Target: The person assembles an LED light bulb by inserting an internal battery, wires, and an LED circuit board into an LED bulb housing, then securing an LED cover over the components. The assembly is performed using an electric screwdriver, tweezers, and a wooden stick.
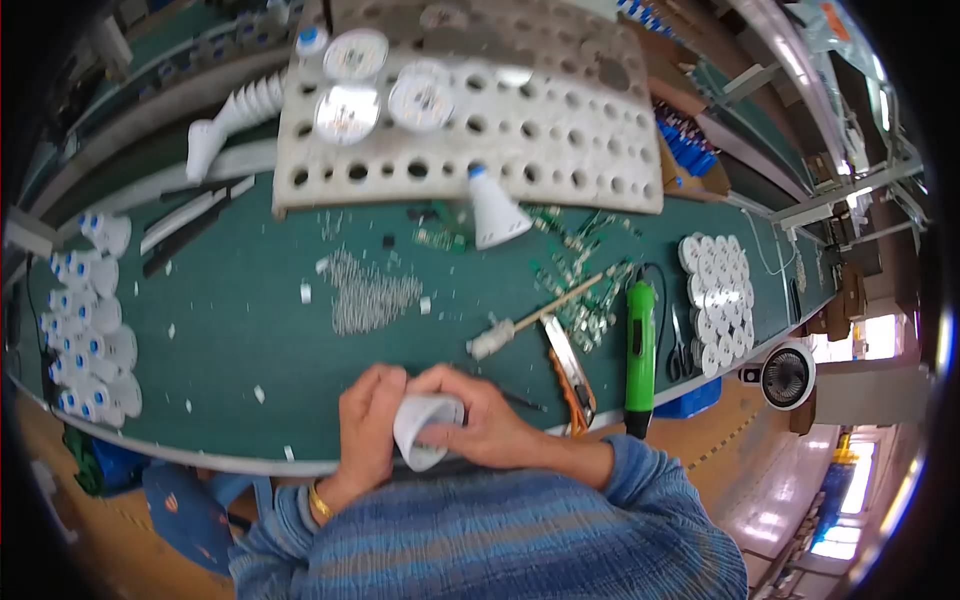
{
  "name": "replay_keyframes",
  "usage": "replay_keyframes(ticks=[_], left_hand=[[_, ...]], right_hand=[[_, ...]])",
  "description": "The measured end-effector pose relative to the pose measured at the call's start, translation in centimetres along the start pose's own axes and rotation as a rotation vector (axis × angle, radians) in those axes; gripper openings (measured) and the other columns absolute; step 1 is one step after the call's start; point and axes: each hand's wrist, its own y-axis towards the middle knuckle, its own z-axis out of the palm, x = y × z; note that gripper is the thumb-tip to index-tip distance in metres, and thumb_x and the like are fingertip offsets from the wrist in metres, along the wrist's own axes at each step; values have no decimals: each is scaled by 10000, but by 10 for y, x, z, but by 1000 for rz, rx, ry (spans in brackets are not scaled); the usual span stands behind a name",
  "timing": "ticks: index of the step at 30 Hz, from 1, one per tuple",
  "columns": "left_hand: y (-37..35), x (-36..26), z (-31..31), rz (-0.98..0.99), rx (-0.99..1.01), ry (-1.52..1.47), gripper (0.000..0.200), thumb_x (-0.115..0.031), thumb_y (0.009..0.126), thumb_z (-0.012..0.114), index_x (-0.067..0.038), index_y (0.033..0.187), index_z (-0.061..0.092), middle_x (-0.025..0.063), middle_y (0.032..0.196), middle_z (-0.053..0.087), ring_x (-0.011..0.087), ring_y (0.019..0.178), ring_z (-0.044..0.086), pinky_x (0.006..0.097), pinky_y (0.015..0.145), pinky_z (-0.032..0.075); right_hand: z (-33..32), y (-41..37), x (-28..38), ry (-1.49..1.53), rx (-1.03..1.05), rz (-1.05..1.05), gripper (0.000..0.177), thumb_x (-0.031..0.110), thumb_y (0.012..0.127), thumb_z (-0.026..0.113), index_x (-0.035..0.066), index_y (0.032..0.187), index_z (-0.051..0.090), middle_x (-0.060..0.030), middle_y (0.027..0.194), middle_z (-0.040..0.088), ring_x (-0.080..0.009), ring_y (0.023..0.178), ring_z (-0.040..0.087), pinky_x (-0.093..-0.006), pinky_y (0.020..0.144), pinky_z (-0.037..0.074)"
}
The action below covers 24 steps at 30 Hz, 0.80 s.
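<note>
A white cone-shaped lamp housing (407, 432) is held low over the front edge of the green bench, its wide opening facing me. My left hand (368, 418) is closed around its left side. My right hand (490, 425) grips the other side, with the thumb reaching into the opening. Whatever sits inside the housing is mostly hidden. Beyond my hands lies a heap of small metal pins (365, 290). A stick with a white wrapped end (490, 340), an orange utility knife (572, 385) and a green electric screwdriver (640, 350) lie to the right of them.
A holed pale board (400, 175) at the back carries round white discs (348, 114). Another housing (497, 215) leans before it, near scattered green circuit boards (585, 290). Blue-tipped housings (100, 350) line the left; stacked discs (718, 290) and scissors (680, 350) are right.
</note>
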Motion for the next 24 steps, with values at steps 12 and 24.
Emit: replay_keyframes(ticks=[12, 24], left_hand=[[-2, 0, 2, -262, 10, -328, 429, -395, 985, 375, -31, 933, 597, 28, 797, 597, 70, 680, 518, 220, 593, 427], [2, -11, -9, -249, 88, -205, 635, -495, 983, 258, 44, 1058, 585, 71, 831, 606, 107, 652, 547, 229, 596, 449]], right_hand=[[0, 6, -1, 170, -45, 150, 431, 393, 897, 582, 46, 1149, 548, -43, 977, 606, -92, 773, 586, -221, 532, 505], [-13, 4, -6, 655, -35, 314, 454, 401, 922, 533, 41, 1192, 478, -61, 874, 596, -122, 636, 571, -244, 476, 456]])
